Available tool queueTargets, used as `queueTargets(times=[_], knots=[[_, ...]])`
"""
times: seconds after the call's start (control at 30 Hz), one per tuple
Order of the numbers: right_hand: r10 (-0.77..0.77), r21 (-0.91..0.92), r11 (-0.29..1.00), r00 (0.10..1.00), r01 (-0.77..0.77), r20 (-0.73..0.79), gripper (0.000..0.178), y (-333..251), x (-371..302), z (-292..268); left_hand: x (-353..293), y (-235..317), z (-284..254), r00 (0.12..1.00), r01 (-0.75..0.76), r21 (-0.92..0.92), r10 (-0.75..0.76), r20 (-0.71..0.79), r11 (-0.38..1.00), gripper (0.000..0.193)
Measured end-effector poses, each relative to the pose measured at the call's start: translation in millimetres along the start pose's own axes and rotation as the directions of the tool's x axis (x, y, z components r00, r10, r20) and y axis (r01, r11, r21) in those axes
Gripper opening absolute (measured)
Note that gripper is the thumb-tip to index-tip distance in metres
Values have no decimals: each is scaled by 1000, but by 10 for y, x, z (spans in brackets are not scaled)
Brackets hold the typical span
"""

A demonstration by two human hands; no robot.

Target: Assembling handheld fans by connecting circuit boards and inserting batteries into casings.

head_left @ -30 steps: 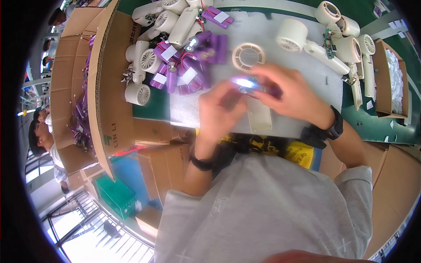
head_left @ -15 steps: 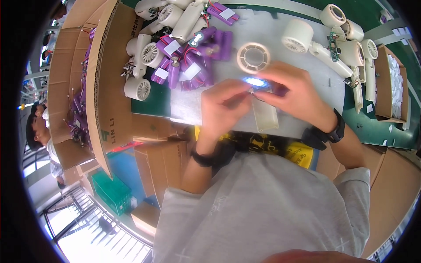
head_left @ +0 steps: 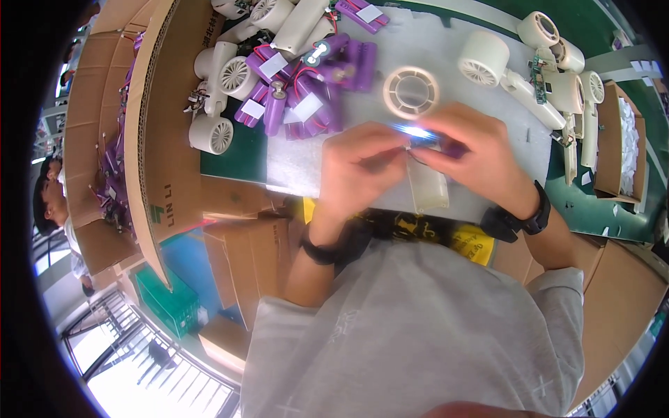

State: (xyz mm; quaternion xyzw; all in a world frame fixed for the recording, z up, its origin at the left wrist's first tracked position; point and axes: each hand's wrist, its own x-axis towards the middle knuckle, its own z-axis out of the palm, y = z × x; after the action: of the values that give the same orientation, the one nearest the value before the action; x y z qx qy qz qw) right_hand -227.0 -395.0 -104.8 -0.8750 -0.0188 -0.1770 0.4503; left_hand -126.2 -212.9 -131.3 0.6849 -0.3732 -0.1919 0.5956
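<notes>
The right hand [head_left: 477,146] pinches a lit purple battery pack [head_left: 454,148]; the left hand [head_left: 357,166] touches its left end, grip unclear. Probably light, stiff; I'd hold its sides.

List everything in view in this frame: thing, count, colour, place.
Table: one, green, upper half
Mat: one, whitish, on the table
Purple cells: many, purple, heaped on mat's left
Fan housings: several, white, table's left and right
Ring: one, cream, mat's upper middle
Flat casing: one, cream, mat's near edge
Large box: one, brown, left, holding purple cells
Small box: one, brown, right, holding white pieces
Cartons: several, brown, lower left
Crate: one, green, lower left
Person: at least one, white top, far left
Lit piece: one, purple beside glare, centre
Wristbands: two, black, one per wrist
Shirt: one, grey, bottom centre
Left hand: one, at the lit piece
Right hand: one, holding the lit piece
</notes>
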Motion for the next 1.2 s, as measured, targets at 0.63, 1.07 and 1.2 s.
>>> queueTargets(times=[0.63, 1.07, 1.2], knots=[[133, -1, 991, 991, -133, 23, 28, -100, 11, -21, 36, 7, 31, 998, -57, -14, 57, -16, 998, 33], [221, 44, 974, 975, -221, -13, 16, -125, -43, 12, -30, 194, 218, 990, 142, 160, -136, -47, 977, 39], [163, 12, 987, 986, -163, -14, 14, -103, -47, -1, -37, 203, 180, 990, 138, 153, -139, -6, 979, 41]])
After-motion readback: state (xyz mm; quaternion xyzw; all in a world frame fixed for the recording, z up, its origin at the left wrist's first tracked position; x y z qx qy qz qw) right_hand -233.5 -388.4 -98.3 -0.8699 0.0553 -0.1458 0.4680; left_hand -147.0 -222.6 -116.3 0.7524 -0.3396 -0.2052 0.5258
